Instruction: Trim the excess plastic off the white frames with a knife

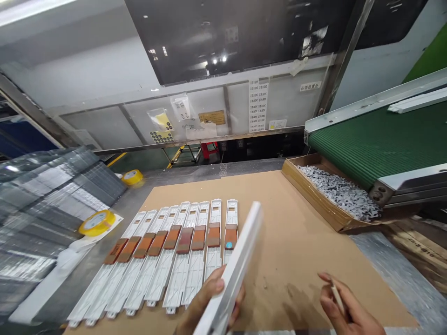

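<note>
Nearest to me, my left hand [206,302] has its fingers closed round the lower end of a long white plastic strip [240,260], thumb on top, the strip raised off the desk and angled up and away over the cardboard sheet [296,242]. Its far end hangs above the right edge of the laid-out row. My right hand [344,304] sits low at the right, fingers pinched narrow on a small thin pale piece [337,294]; what it is I cannot tell.

Risk one, in my judgement: the strip is held at one end only, so it could swing or slip and knock the nearest laid strip out of line.

Just left of the held strip, a row of white strips [167,251] lies side by side on the cardboard, each with a brown patch [199,237] across its middle; the rightmost also shows a small blue dot [229,244]. They lie close together, so one nudge could shift several.

Further left, two yellow tape rolls [97,222] rest on the desk beside stacked clear trays [45,195]. A roll could be caught by a sleeve.

To the far right, a shallow cardboard box of grey scraps [342,193] sits under the end of a green conveyor belt [377,139]; scraps may spill onto the work sheet
</note>
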Action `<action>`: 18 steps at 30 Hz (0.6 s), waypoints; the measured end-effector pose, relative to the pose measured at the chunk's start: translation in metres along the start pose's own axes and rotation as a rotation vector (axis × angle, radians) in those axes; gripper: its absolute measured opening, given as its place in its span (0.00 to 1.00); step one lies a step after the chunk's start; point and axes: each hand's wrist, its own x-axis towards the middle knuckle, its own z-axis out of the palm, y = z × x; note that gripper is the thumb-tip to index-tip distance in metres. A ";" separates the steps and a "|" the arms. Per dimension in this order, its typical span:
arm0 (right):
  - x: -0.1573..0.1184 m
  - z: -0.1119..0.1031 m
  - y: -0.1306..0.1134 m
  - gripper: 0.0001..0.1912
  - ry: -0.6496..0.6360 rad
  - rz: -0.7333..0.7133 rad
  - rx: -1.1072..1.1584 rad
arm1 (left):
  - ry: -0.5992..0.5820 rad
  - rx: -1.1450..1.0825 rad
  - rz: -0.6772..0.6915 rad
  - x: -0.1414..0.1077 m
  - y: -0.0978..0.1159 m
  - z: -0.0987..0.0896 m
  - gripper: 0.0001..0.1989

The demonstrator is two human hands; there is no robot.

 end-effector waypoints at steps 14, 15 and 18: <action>0.014 0.025 -0.062 0.22 -0.192 0.250 0.597 | 0.163 -0.243 0.377 0.007 -0.006 0.001 0.42; 0.008 0.033 -0.072 0.23 -0.199 0.277 0.619 | 0.245 -0.234 0.475 0.014 -0.013 0.015 0.45; -0.008 0.047 -0.096 0.29 -0.253 0.347 0.710 | 0.612 -0.314 0.494 0.034 -0.022 0.050 0.31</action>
